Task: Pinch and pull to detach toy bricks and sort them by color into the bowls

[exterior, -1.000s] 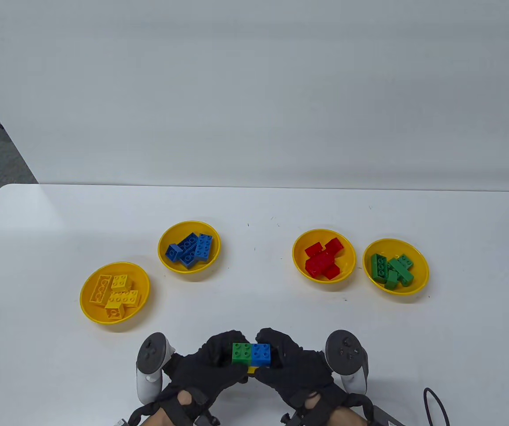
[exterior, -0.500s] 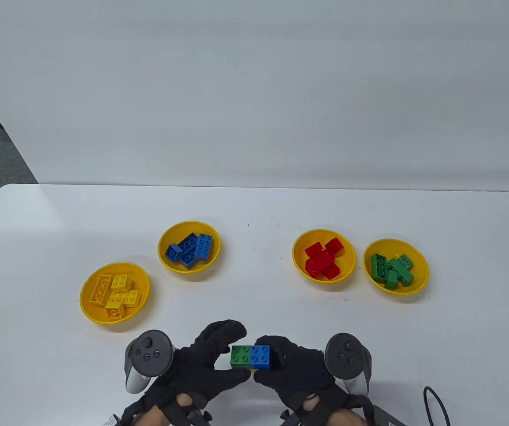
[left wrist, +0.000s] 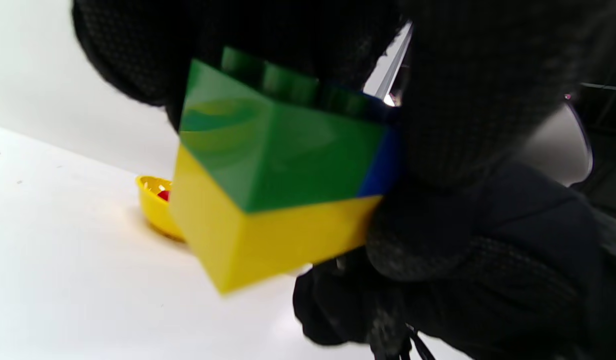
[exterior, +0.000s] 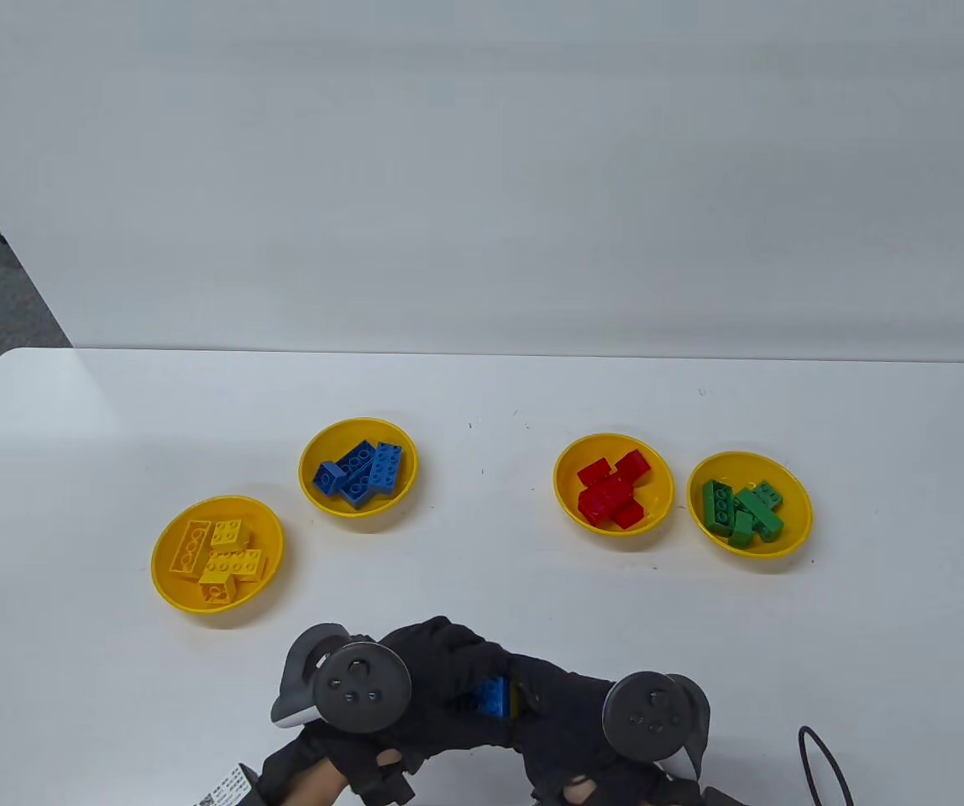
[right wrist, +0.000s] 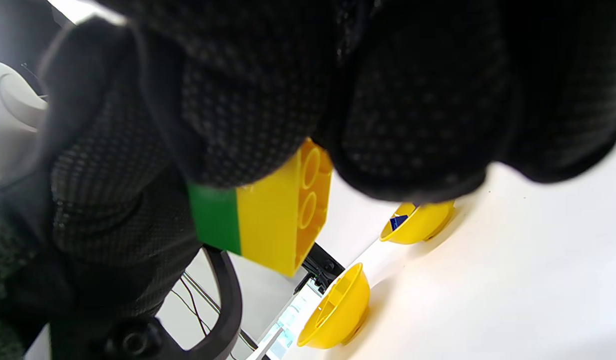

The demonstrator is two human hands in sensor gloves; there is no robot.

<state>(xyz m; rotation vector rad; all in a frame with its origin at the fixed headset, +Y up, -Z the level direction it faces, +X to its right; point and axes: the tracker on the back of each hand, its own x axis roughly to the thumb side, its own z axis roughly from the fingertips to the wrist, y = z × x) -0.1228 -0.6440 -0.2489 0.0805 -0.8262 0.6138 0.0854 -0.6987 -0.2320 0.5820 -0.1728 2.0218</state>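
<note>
A small brick stack is held between both gloved hands near the table's front edge. In the table view only its blue brick [exterior: 492,695] shows between the fingers. The left wrist view shows the green brick [left wrist: 278,150] beside a blue brick [left wrist: 382,167], both on top of a yellow brick [left wrist: 268,240]. My left hand [exterior: 448,663] curls over the green end. My right hand [exterior: 549,697] grips the blue end. In the right wrist view the yellow brick [right wrist: 283,210] shows its hollow underside, with the green brick [right wrist: 213,220] next to it.
Four yellow bowls stand in mid-table: one with yellow bricks [exterior: 167,583], one with blue bricks [exterior: 311,495], one with red bricks [exterior: 570,470], one with green bricks [exterior: 794,504]. A black cable [exterior: 826,760] lies at the front right.
My left hand has rolled over to the right and closed over the green brick, hiding it in the table view. Both trackers now face up, and the stack sits slightly nearer the front edge.
</note>
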